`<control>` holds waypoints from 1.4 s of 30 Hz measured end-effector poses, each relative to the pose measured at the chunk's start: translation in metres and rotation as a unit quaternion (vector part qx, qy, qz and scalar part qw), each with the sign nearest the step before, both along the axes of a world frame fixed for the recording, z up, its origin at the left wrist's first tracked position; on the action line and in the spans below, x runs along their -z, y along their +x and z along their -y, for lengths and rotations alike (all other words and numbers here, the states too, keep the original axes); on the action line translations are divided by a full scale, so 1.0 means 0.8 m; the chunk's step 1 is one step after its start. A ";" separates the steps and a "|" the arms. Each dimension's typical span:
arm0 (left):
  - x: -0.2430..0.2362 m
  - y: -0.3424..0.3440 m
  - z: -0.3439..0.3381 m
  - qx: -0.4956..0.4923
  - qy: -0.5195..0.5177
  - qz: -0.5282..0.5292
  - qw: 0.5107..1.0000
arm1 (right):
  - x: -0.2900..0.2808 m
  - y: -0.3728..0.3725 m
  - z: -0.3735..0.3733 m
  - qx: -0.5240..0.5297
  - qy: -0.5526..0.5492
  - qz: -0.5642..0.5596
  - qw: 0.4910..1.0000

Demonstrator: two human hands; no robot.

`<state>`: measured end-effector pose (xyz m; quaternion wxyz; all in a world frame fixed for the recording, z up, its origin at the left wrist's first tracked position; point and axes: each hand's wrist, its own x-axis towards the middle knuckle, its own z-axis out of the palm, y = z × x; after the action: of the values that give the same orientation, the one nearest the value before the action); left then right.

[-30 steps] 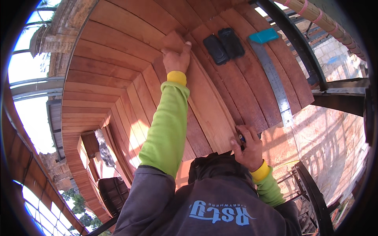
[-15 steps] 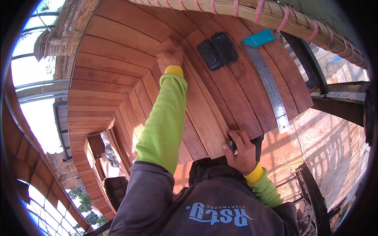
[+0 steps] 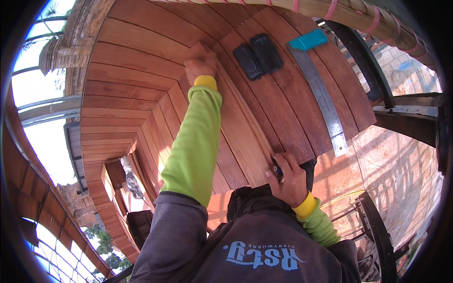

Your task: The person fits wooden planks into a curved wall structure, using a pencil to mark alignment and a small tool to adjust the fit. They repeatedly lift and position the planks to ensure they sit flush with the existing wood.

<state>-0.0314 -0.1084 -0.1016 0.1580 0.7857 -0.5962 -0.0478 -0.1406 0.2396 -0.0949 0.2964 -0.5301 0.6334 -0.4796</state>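
A long, light-brown wooden plank (image 3: 239, 137) lies lengthwise over the reddish wooden boards in front of me. My left hand (image 3: 200, 67) is closed at its far end, the fingers curled down around the wood and partly hidden by the hand itself. At the near end, my right hand (image 3: 289, 178) pinches a small dark object (image 3: 277, 169) with a bit of blue, its kind mostly hidden by the fingers. That hand rests against the plank's right near corner.
To the right lie a steel try square (image 3: 318, 92) with a turquoise handle and an opened black case (image 3: 258, 56). A bamboo pole (image 3: 339, 14) wrapped in pink cord crosses the far side. A dark metal frame (image 3: 365, 61) stands at the right, above a lower floor.
The view has shifted slightly, moving the boards and tools a little up and left. Both hands keep their places at the plank's two ends.
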 end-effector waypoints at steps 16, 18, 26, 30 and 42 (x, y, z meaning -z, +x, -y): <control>-0.031 0.004 -0.010 0.031 0.094 -0.070 0.993 | -0.003 0.001 0.001 0.015 0.005 -0.001 1.000; -0.030 0.007 -0.017 0.031 0.076 -0.061 0.995 | -0.002 0.002 0.001 0.014 0.002 -0.003 1.000; -0.018 0.013 -0.009 0.041 0.063 -0.063 0.995 | -0.002 0.003 0.000 0.010 0.006 -0.002 1.000; -0.015 0.012 -0.004 0.027 0.076 -0.052 0.995 | -0.003 0.003 0.000 0.009 0.010 -0.001 1.000; -0.012 0.015 -0.009 0.047 0.056 -0.070 0.995 | -0.003 0.003 0.000 0.020 -0.015 -0.014 1.000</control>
<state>-0.0190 -0.1008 -0.0918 0.1527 0.7593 -0.6160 -0.1439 -0.1381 0.2398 -0.0926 0.2702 -0.5281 0.6407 -0.4875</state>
